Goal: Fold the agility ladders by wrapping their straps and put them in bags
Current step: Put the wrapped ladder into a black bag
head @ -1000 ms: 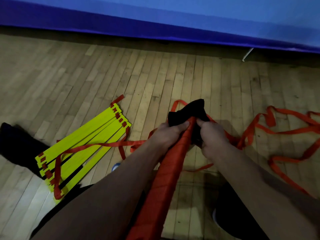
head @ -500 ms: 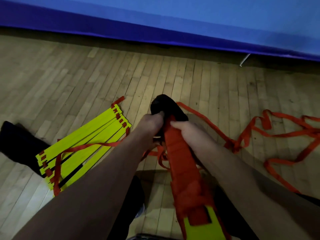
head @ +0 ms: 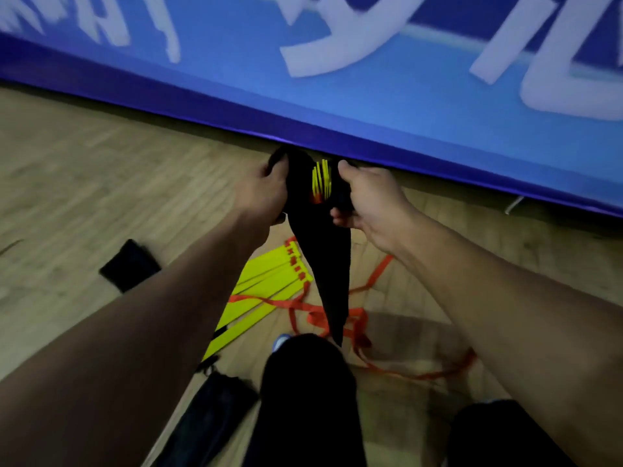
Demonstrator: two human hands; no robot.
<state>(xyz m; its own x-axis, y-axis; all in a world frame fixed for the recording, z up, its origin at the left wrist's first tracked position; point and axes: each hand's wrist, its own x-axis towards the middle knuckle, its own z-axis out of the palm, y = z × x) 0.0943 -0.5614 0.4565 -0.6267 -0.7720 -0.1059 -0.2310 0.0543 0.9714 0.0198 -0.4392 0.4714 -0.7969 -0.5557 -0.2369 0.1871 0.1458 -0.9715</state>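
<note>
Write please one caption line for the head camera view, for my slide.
Both hands, left hand and right hand, grip the black bag open around a folded yellow ladder.

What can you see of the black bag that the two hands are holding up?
The black bag looks like soft, dark fabric, long and narrowing to a point that hangs down toward the floor. Its mouth is at the top, where the ends of yellow rungs with a bit of orange strap show inside. The left hand grips one side of the opening and the right hand grips the other, holding it in the air in front of the blue mat.
</note>
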